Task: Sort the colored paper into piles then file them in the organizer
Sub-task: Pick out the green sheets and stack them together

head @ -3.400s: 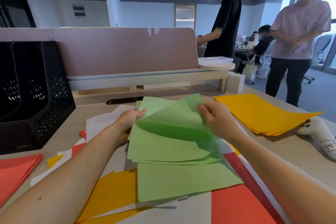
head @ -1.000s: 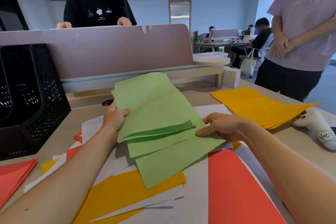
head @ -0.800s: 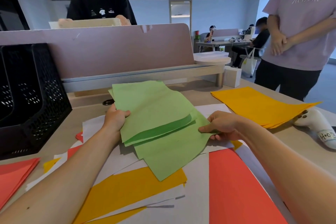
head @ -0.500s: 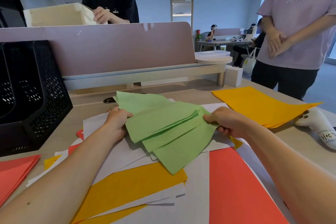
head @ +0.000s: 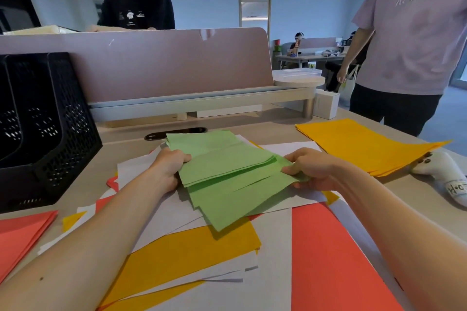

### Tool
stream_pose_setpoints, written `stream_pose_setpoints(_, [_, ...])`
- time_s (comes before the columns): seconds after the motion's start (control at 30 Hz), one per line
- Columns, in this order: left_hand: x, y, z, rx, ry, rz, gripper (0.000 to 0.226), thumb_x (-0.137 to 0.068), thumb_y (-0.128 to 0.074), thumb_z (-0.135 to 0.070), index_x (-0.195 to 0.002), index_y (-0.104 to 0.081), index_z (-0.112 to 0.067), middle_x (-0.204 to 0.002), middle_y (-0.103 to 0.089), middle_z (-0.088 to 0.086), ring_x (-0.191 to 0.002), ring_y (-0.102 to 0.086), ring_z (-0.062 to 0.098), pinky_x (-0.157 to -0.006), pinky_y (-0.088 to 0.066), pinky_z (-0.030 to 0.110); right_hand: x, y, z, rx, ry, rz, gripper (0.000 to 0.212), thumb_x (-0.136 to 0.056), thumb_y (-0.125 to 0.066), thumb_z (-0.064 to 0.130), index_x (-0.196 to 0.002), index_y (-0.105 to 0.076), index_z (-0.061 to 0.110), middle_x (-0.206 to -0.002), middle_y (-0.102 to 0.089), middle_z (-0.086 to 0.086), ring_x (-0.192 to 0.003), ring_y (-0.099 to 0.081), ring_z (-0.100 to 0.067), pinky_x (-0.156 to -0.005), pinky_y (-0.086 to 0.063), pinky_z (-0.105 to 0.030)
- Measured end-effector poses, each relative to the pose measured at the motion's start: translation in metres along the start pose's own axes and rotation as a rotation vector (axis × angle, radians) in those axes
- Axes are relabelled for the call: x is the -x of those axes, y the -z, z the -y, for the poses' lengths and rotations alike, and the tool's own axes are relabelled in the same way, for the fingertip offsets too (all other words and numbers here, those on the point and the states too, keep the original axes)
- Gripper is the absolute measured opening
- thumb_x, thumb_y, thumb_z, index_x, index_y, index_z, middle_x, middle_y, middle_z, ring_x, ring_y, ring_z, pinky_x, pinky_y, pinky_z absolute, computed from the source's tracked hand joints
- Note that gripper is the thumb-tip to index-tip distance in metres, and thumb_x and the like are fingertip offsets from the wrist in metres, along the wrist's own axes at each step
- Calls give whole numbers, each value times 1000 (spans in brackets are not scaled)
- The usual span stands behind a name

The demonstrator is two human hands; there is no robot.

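Note:
A loose stack of green paper (head: 227, 171) lies fanned across the desk's middle. My left hand (head: 168, 166) grips its left edge and my right hand (head: 312, 168) grips its right edge. Under it spreads a mixed heap of white sheets (head: 161, 212), orange sheets (head: 182, 252) and a red sheet (head: 328, 260). A sorted orange pile (head: 361, 144) sits at the right. A sorted red pile (head: 17, 232) lies at the left edge. The black mesh organizer (head: 43, 129) stands at the back left.
A white handheld controller (head: 444, 174) lies beside the orange pile. A pink desk divider (head: 164, 63) with a shelf runs along the back. A white box (head: 326, 103) stands at its right end. Two people stand behind and to the right of the desk.
The green stack was held tilted up; both hands have lowered it nearly flat over the heap and drawn the sheets closer together. The person behind the divider has set a pale box down.

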State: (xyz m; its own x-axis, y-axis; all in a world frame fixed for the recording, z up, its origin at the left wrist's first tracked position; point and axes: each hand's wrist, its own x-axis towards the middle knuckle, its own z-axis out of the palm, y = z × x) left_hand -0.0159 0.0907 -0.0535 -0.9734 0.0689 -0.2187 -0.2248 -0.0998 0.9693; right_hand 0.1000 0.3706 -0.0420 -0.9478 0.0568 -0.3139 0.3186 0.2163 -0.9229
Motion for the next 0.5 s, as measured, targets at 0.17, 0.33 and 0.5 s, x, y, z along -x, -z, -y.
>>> stream_pose_setpoints(0.17, [-4,1,2,12,-1,43,33,-96,-45,10,-124,-58,-2,-108,-70,16,-87,-69,29,-62,-58,37,-6,4,-4,-45,69,-120,22,-100,-47,0,-107,-63,-12,-83,-63,-16,-53,-47,-12,-38,-41,-17])
stream_pose_setpoints(0.33, [0,-7,6,-44,-15,106,43,-91,-53,12,-131,-52,-2,-115,-68,21,-92,-71,35,-62,-59,39,-10,-16,-3,-18,119,-103,17,-99,-52,3,-99,-65,-7,-72,-64,-11,-47,-52,-13,-40,-44,-19])
stream_pose_setpoints(0.5, [12,-9,-7,-119,-273,95,49,-93,-52,13,-130,-40,-17,-102,-63,1,-78,-66,13,-47,-53,21,0,5,0,-87,62,-162,51,-97,-52,47,-108,-65,-1,-99,-71,-17,-83,-68,-29,-76,-57,-37])
